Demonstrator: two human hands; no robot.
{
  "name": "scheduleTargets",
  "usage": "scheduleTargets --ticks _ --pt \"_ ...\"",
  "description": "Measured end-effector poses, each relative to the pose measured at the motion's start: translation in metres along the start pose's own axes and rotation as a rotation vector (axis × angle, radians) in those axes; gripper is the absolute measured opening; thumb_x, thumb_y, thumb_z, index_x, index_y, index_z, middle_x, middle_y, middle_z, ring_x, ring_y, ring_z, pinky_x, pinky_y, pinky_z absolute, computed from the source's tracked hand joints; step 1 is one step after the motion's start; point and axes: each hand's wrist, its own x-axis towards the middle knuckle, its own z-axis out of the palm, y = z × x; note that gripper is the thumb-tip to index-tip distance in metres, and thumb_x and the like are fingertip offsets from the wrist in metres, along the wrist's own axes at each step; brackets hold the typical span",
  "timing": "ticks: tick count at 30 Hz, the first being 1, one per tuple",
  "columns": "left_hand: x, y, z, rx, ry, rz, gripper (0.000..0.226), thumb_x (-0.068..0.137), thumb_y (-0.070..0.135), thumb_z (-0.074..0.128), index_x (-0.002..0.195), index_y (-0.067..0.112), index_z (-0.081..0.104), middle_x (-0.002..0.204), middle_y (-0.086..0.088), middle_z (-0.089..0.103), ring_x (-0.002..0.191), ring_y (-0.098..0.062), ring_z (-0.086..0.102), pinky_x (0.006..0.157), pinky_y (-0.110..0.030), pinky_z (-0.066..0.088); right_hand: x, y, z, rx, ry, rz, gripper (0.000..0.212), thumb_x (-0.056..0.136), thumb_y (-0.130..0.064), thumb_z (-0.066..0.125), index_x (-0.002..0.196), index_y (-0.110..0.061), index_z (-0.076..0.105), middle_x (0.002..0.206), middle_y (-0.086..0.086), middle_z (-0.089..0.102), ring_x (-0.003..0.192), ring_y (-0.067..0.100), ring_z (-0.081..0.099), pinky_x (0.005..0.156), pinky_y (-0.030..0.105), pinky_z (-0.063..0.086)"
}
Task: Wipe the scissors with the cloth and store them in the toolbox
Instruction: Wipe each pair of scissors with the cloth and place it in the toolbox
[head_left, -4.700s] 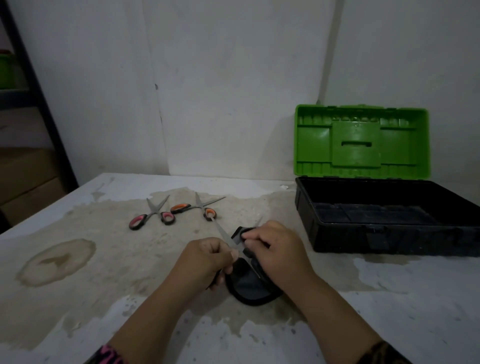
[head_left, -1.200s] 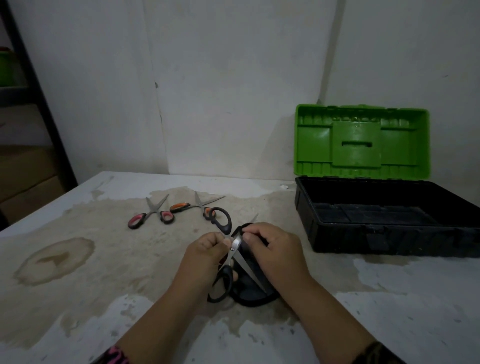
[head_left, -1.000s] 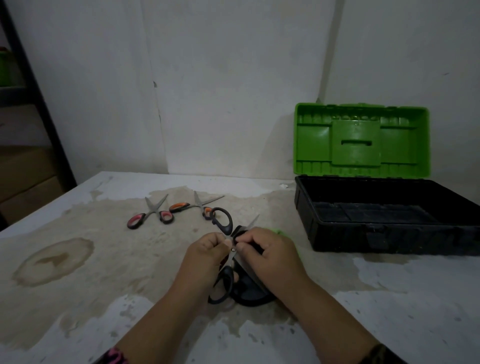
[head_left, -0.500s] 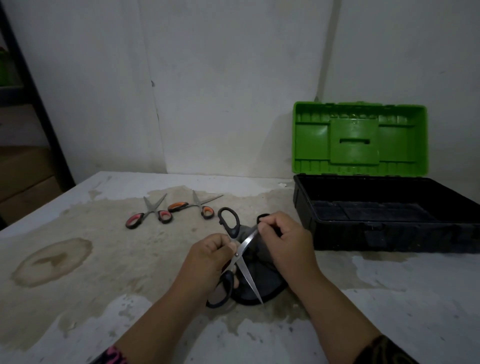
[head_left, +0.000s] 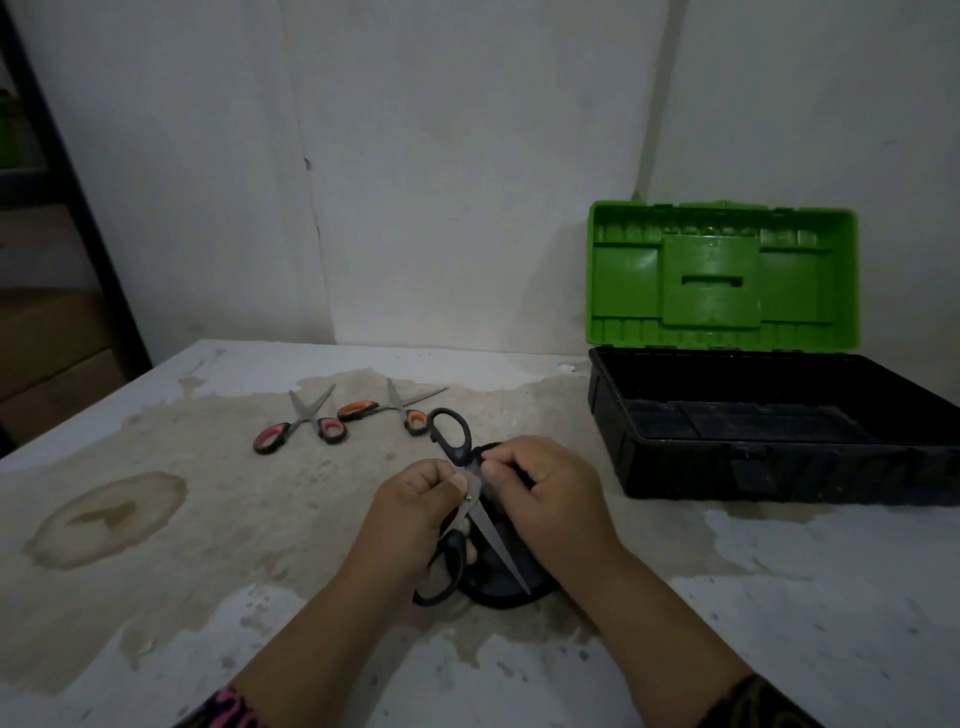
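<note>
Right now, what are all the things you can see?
black scissors: one, black handles, blades open, over the cloth
cloth: one, dark, under the hands
pink-handled scissors: one, pink and black, behind the hands, left
orange-handled scissors: one, orange and black, right of the pink pair
toolbox: one, black, green lid open, table's right side
table: one, white, brown patches
shelf frame: one, black, far left
left hand: one, grips the black scissors
right hand: one, fingers pinch the cloth

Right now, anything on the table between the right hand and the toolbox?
Nothing. In the head view, only bare, stained table separates the right hand from the toolbox.
</note>
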Motion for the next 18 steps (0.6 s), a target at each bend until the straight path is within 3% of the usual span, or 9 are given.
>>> scheduleTargets --ticks 3,6,9,12,14,18 --pt "0.002 -0.004 -0.001 0.050 -0.041 0.015 0.019 0.090 0.010 0.054 0.072 0.003 0.055 0.066 -0.019 0.050 0.059 -0.028 0.043 0.058 -0.036 0.037 0.004 0.005 -0.006 0.013 0.096 0.090 0.015 0.085 -0.019 0.058 0.072 -0.014 0.062 0.069 -0.002 0.062 0.067 0.009 0.055 0.062 0.024 0.045" --pt "0.003 -0.006 0.001 0.030 -0.057 -0.005 0.021 0.090 0.007 0.053 0.069 0.004 0.053 0.064 -0.016 0.056 0.057 -0.025 0.047 0.051 -0.029 0.040 0.007 0.012 -0.011 0.062 0.173 0.288 0.014 0.086 -0.013 0.059 0.072 -0.012 0.060 0.068 -0.004 0.060 0.067 0.009 0.054 0.060 0.014 0.040" --pt "0.004 -0.004 0.001 0.006 0.006 -0.015 0.028 0.090 0.007 0.053 0.062 0.009 0.049 0.055 -0.012 0.048 0.052 -0.022 0.042 0.048 -0.028 0.035 0.009 0.019 -0.018 0.198 0.219 0.469 0.012 0.087 -0.016 0.059 0.075 -0.019 0.060 0.071 -0.009 0.061 0.071 0.008 0.056 0.063 0.009 0.040" --pt "0.008 -0.005 -0.001 0.053 0.115 0.020 0.031 0.090 0.010 0.054 0.060 0.011 0.044 0.051 -0.004 0.038 0.050 -0.017 0.034 0.047 -0.027 0.028 0.005 0.008 -0.017 0.411 -0.028 0.506 0.016 0.085 -0.015 0.060 0.071 -0.022 0.061 0.069 -0.008 0.062 0.067 0.005 0.055 0.063 0.020 0.044" --pt "0.009 -0.006 -0.002 0.082 0.144 0.054 0.027 0.090 0.011 0.054 0.065 0.009 0.045 0.056 -0.008 0.035 0.053 -0.018 0.031 0.050 -0.028 0.027 -0.001 -0.003 -0.008 0.396 -0.216 0.448 0.018 0.085 -0.014 0.061 0.069 -0.023 0.060 0.066 -0.003 0.063 0.061 0.006 0.053 0.059 0.021 0.044" --pt "0.007 -0.007 -0.001 0.140 0.190 0.085 0.026 0.091 0.013 0.054 0.066 0.009 0.045 0.056 -0.007 0.034 0.051 -0.015 0.030 0.048 -0.027 0.026 -0.005 -0.010 0.009 0.204 -0.259 0.331 0.022 0.084 -0.019 0.062 0.067 -0.031 0.053 0.075 0.000 0.065 0.071 0.016 0.061 0.066 0.035 0.050"
